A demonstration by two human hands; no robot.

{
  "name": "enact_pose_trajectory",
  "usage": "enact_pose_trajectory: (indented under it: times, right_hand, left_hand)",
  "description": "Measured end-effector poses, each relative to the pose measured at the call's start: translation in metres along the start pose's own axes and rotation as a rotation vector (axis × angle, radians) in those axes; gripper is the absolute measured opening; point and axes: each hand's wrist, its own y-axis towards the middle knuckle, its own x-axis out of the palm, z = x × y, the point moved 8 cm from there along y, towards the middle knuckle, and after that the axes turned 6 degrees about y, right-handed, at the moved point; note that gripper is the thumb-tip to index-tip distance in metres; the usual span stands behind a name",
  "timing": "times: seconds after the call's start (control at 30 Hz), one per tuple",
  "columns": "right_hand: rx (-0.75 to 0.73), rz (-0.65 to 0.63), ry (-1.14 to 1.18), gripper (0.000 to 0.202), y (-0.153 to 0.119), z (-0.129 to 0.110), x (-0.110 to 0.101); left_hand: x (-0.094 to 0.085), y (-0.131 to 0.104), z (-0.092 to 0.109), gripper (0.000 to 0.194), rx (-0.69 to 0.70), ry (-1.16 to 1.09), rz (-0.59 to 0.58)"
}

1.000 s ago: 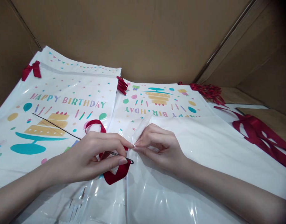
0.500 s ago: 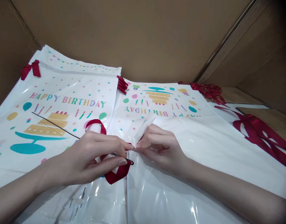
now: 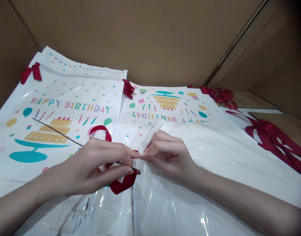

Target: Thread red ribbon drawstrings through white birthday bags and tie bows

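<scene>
My left hand (image 3: 91, 165) is closed around a long thin black needle (image 3: 57, 131) with an eye at its near end. A dark red ribbon (image 3: 122, 186) loops about these fingers and passes by the eye. Pinched in my right hand (image 3: 168, 154) is the raised edge of a white plastic bag (image 3: 189, 186). The fingertips of both hands meet at this edge, where a bit of red ribbon shows on the left side. What lies between the fingertips is largely hidden.
On the left lies a stack of printed "Happy Birthday" bags (image 3: 74, 88) with a red bow (image 3: 31, 72) at its corner. More red ribbon (image 3: 273, 137) lies at right, with a ribbon pile (image 3: 221, 95) behind. Cardboard walls (image 3: 130, 36) surround the area.
Both hands keep almost the same pose and grip. The view has shifted very slightly; nothing else visibly differs.
</scene>
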Motion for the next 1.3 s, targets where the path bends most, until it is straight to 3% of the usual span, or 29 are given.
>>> enact_pose_trajectory:
  times: [1.3]
  right_hand:
    - [0.063,-0.043,0.03,0.015,0.0005,0.0061,0.0026]
  left_hand:
    - [0.0033,0.0075,-0.0051,0.011,-0.051,-0.069,-0.068]
